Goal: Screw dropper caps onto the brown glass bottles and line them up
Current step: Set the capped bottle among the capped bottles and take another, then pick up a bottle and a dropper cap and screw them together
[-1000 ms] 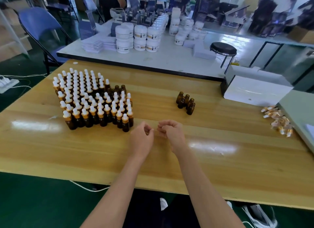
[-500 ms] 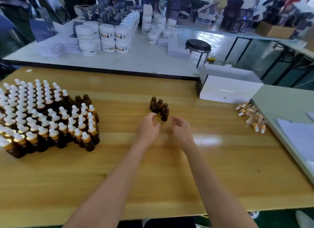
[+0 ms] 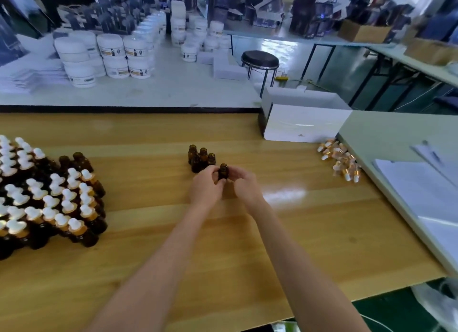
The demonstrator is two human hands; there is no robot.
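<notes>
Brown uncapped bottle (image 3: 223, 171) mid-counter (image 3: 297, 232), held upright between left hand (image 3: 205, 186) and right hand (image 3: 245, 184), fingers curled on it. Uncapped cluster (image 3: 199, 158) just behind. Capped bottles (image 3: 49, 198) left; loose dropper caps (image 3: 340, 162) right, near white box (image 3: 304, 122).

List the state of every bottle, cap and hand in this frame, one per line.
held bottle: upright, uncapped, gripped by left hand
right hand: fingers curled beside it, contact unclear
spare bottles: upright, uncapped, clustered behind the hands
finished bottles: capped, standing packed together
dropper caps: loose in a heap
</notes>
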